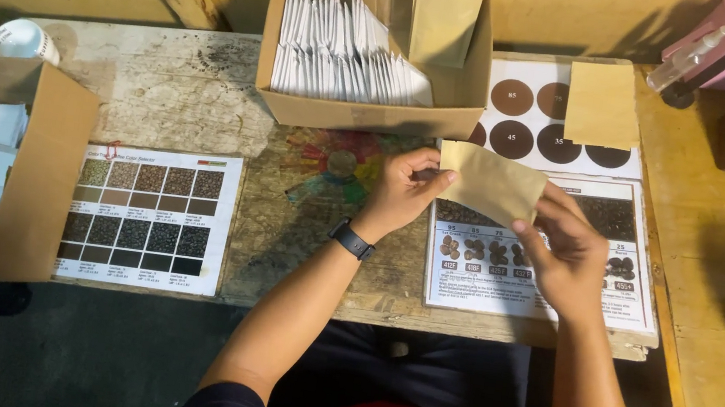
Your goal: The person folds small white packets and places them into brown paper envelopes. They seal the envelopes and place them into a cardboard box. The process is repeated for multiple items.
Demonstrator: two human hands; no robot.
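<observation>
Both hands hold a small brown paper envelope (492, 183) just above the surface (191, 88), over a laminated colour chart (539, 283). Left hand (402, 190): fingers closed on the envelope's left end, thumb on top; black watch (351, 238) on wrist. Right hand (566, 254): fingers pinching its lower right corner. Behind, a cardboard box (365, 115) w/ white packets (345, 52) & more brown envelopes. Second box (43, 180) at far left, w/ white packets too. Another chart (151, 218) lies left of centre.
</observation>
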